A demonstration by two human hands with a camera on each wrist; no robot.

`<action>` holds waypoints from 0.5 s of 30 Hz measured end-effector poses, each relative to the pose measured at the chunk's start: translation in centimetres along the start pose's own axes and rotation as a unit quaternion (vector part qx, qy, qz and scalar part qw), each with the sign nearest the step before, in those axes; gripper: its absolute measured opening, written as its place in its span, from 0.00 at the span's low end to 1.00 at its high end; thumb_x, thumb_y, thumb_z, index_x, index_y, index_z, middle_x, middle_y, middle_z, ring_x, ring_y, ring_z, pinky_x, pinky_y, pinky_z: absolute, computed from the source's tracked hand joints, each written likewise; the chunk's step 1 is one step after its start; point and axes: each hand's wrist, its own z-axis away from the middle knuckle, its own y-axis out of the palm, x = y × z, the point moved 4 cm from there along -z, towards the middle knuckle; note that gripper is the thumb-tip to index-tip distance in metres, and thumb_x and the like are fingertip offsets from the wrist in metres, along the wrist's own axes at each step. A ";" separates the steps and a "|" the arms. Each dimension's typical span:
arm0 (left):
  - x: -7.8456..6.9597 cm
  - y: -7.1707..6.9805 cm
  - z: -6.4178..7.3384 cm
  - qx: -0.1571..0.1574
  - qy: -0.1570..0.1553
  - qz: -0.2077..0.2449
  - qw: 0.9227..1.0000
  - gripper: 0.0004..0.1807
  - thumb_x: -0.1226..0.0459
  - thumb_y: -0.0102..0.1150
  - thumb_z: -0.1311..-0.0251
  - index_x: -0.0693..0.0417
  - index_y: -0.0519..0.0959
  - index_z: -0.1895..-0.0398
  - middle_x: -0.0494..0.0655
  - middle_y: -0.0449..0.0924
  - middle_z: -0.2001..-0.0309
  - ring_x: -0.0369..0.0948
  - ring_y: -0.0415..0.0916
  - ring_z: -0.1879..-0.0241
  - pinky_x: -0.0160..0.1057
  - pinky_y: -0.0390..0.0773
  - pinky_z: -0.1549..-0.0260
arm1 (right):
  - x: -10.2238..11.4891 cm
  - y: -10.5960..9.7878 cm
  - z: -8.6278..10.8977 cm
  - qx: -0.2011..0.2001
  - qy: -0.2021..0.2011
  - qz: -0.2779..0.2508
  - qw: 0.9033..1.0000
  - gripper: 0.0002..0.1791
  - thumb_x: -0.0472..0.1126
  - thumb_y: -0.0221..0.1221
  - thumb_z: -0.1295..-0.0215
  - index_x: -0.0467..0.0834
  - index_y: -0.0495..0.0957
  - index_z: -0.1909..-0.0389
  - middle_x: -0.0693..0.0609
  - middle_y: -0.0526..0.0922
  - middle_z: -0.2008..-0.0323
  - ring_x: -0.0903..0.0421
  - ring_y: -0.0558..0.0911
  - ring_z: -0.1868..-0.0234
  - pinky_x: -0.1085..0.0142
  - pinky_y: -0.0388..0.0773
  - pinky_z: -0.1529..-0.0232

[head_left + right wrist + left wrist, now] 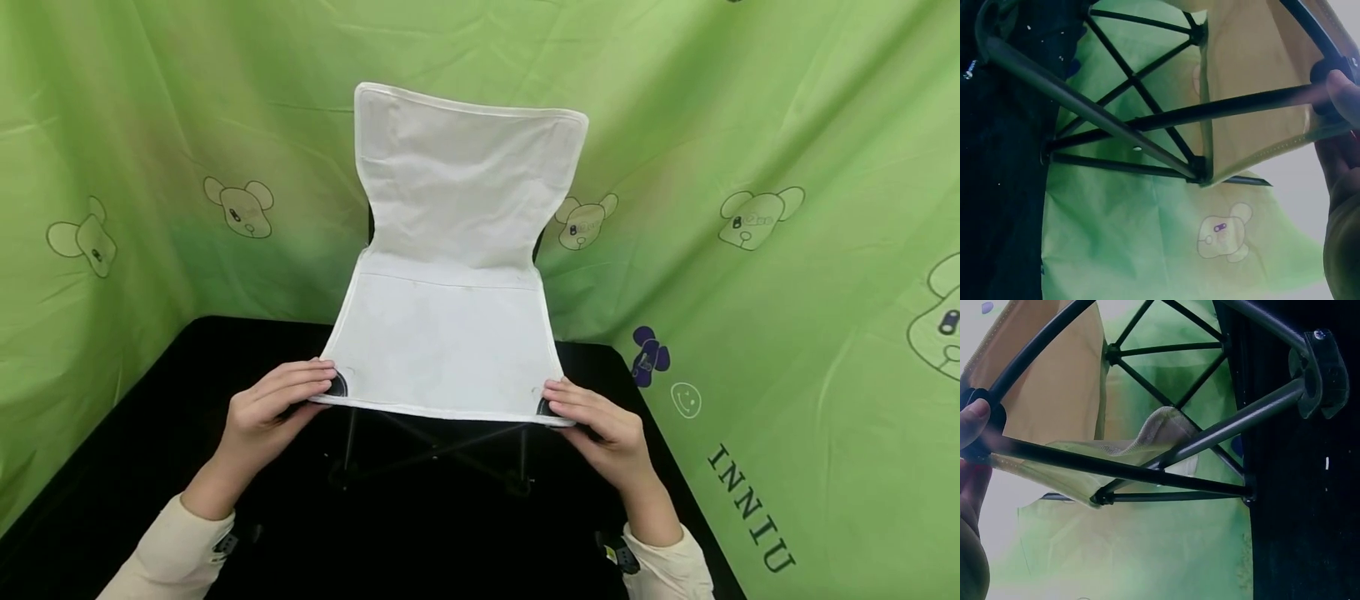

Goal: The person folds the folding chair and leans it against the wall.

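Observation:
A white folding chair point(450, 342) stands unfolded on a black surface, its backrest upright at the far side. At the seat's front left corner, my left hand point(273, 408) grips the fabric and black corner piece, fingers on top and thumb below. My right hand point(603, 429) holds the front right corner in the same way. Seen from below in the left wrist view, dark crossed tubes point(1122, 465) run under the seat from the corner joint. The right wrist view likewise shows the chair's black frame tubes point(1210, 111) and the seat's underside.
Green curtains point(750, 125) printed with cartoon bear heads hang behind and on both sides, close to the backrest. The black surface point(420, 542) extends under the chair and toward me. A dark band with a device point(618, 552) sits at my right wrist.

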 end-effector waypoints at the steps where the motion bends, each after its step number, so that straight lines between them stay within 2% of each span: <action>1: 0.0 0.0 0.0 0.000 0.000 -0.005 1.000 0.13 0.70 0.68 0.36 0.79 0.84 0.63 0.69 0.86 0.58 0.57 0.85 0.50 0.45 0.80 0.42 | 0.0 0.1 0.0 -0.003 -0.004 0.006 1.000 0.11 0.26 0.66 0.36 0.19 0.82 0.60 0.27 0.85 0.54 0.37 0.85 0.45 0.52 0.77 0.36; 4: 0.1 0.0 -0.2 0.003 0.000 -0.018 1.000 0.14 0.69 0.68 0.35 0.78 0.85 0.62 0.70 0.86 0.57 0.58 0.84 0.50 0.44 0.80 0.42 | 0.1 0.3 0.0 -0.015 -0.022 0.041 0.999 0.10 0.26 0.65 0.35 0.19 0.82 0.61 0.26 0.85 0.56 0.36 0.86 0.47 0.53 0.79 0.37; 9: 0.3 0.3 -0.6 0.002 0.002 -0.027 1.000 0.13 0.69 0.67 0.35 0.77 0.85 0.62 0.69 0.86 0.58 0.59 0.84 0.51 0.46 0.80 0.43 | -0.2 0.7 0.0 -0.042 -0.047 0.114 0.991 0.08 0.27 0.64 0.34 0.22 0.84 0.63 0.27 0.86 0.59 0.35 0.87 0.52 0.53 0.82 0.42; 15: 0.3 0.7 -0.8 -0.005 0.008 -0.044 0.999 0.12 0.68 0.67 0.35 0.76 0.85 0.62 0.69 0.86 0.59 0.59 0.85 0.53 0.45 0.81 0.44 | -0.3 1.0 -0.2 -0.054 -0.055 0.145 0.986 0.07 0.27 0.64 0.34 0.23 0.85 0.63 0.28 0.87 0.60 0.35 0.88 0.54 0.52 0.83 0.44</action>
